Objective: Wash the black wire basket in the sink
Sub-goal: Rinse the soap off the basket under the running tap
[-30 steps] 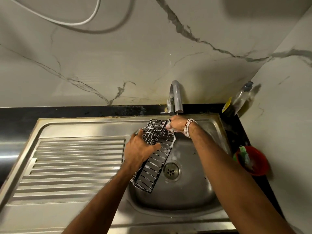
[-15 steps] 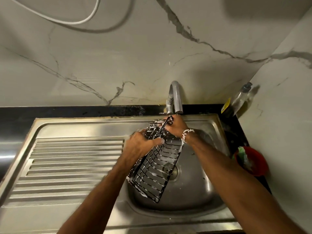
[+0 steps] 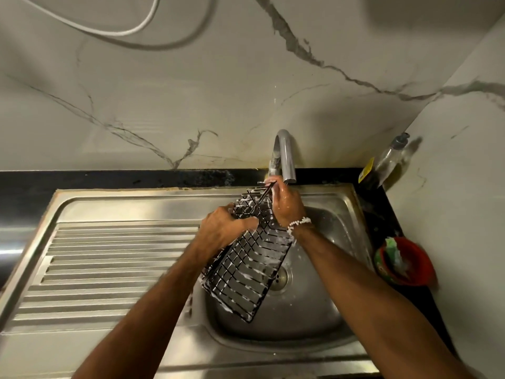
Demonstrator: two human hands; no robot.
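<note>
A long black wire basket [image 3: 246, 274], streaked with white soap foam, is held tilted over the steel sink bowl [image 3: 314, 310], its far end up under the tap [image 3: 285, 157]. My left hand [image 3: 222, 231] grips its left side near the top. My right hand [image 3: 287, 205], wet and with a white bead bracelet at the wrist, holds the upper end right below the spout. The basket's lower end hangs above the drain [image 3: 281, 277], partly covering it.
The ribbed steel drainboard [image 3: 109, 263] lies to the left of the bowl. A clear dish-soap bottle [image 3: 388, 162] stands in the back right corner. A red bowl [image 3: 410, 263] with a green scrubber sits on the black counter at right. A white cable [image 3: 114, 28] hangs on the marble wall.
The basket has turned so its grid bottom faces me more broadly. My right hand has shifted from the basket's top edge onto its upper end under the spout. The left hand kept its grip.
</note>
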